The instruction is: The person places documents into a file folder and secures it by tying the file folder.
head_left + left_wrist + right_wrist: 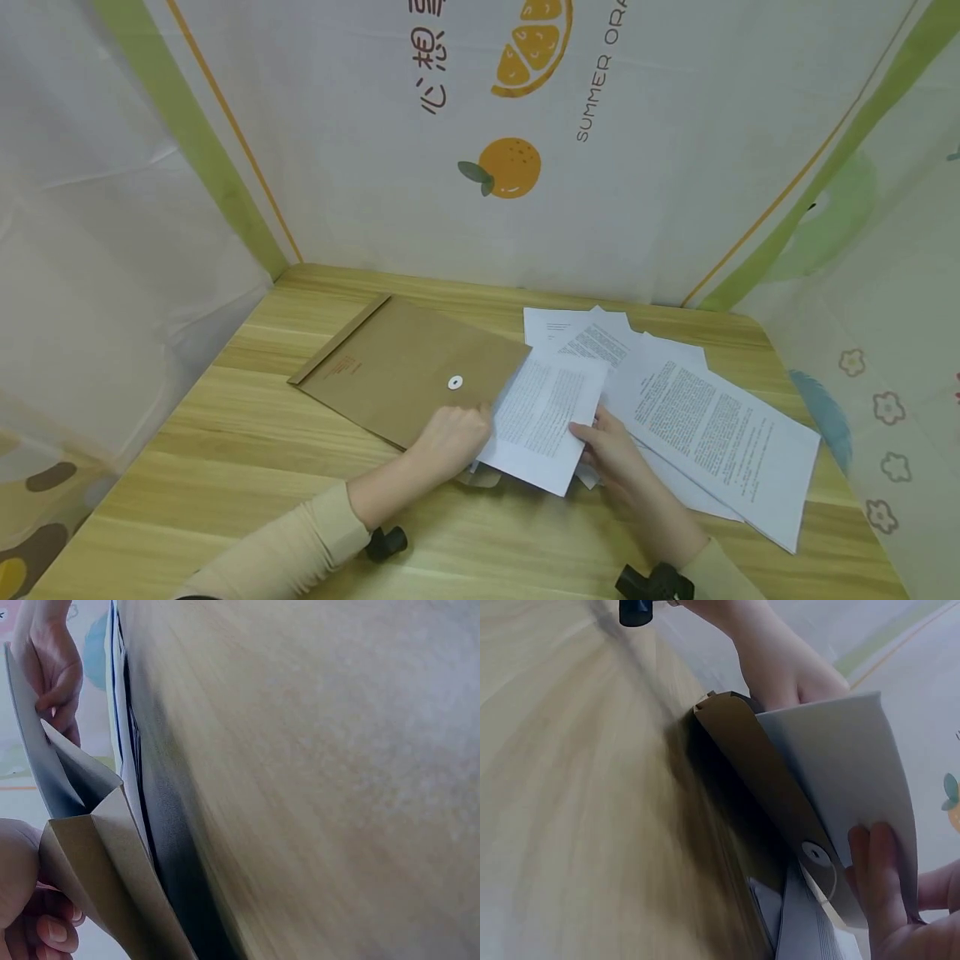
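Note:
A brown kraft document envelope point(405, 358) with a white round button point(455, 382) lies slanted on the table, its mouth toward the right. My left hand point(453, 433) grips the envelope near the mouth, fingers curled at its edge in the left wrist view. In the right wrist view the mouth stands spread, with a string hanging from a second white button point(816, 853). Between thumb and fingers, my right hand point(611, 446) pinches the right edge of printed sheets point(540, 408). Their left end goes into the envelope mouth, where it is hidden.
More printed papers point(705, 425) lie fanned out on the right side of the wooden table point(247, 433), partly under the held sheets. White printed cloth point(360, 167) hangs behind and at both sides. Black camera mounts point(386, 544) sit by both wrists.

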`<move>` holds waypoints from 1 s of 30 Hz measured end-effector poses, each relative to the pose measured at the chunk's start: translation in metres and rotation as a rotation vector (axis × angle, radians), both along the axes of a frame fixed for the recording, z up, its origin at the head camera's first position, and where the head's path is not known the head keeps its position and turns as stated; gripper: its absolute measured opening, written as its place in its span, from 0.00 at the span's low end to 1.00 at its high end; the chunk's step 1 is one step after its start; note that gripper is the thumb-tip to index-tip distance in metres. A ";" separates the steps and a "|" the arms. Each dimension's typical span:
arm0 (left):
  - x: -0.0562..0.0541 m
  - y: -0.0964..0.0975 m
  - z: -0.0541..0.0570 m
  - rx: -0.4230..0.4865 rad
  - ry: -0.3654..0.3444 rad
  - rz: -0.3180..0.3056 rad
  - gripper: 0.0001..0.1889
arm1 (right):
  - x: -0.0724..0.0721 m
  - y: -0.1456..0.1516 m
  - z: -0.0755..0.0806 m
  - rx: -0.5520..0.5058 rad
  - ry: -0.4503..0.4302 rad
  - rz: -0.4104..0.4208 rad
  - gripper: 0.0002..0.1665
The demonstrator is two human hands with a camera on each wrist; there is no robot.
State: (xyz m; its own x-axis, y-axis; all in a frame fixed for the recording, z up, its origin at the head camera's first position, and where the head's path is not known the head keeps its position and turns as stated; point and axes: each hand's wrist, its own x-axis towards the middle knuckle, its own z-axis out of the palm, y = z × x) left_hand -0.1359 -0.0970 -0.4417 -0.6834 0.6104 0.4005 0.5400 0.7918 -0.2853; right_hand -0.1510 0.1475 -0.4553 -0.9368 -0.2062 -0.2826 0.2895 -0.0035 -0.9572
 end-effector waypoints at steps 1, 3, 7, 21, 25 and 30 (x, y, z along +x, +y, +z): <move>0.000 0.000 0.000 0.002 -0.004 -0.001 0.03 | -0.002 -0.003 0.000 0.008 0.003 0.002 0.32; 0.000 0.000 0.000 0.009 -0.009 -0.003 0.03 | -0.005 -0.009 0.001 0.014 0.005 0.001 0.32; 0.000 0.000 0.001 0.026 -0.017 -0.012 0.01 | -0.012 -0.018 0.002 0.009 -0.002 -0.001 0.32; 0.000 -0.003 0.000 0.041 -0.010 -0.030 0.06 | -0.021 -0.039 0.009 0.324 0.177 0.000 0.25; 0.001 -0.003 0.000 0.027 -0.011 -0.026 0.06 | -0.025 -0.044 0.011 0.378 0.188 0.005 0.22; 0.002 -0.002 0.000 0.028 -0.016 -0.012 0.04 | -0.031 -0.050 0.012 0.420 0.188 0.016 0.21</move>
State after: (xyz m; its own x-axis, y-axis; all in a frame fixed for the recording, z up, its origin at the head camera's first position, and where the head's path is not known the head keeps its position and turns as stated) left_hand -0.1341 -0.0985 -0.4420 -0.6824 0.6075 0.4067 0.5539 0.7927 -0.2547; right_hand -0.1821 0.0976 -0.4438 -0.9774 -0.1252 -0.1705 0.1077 0.3994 -0.9104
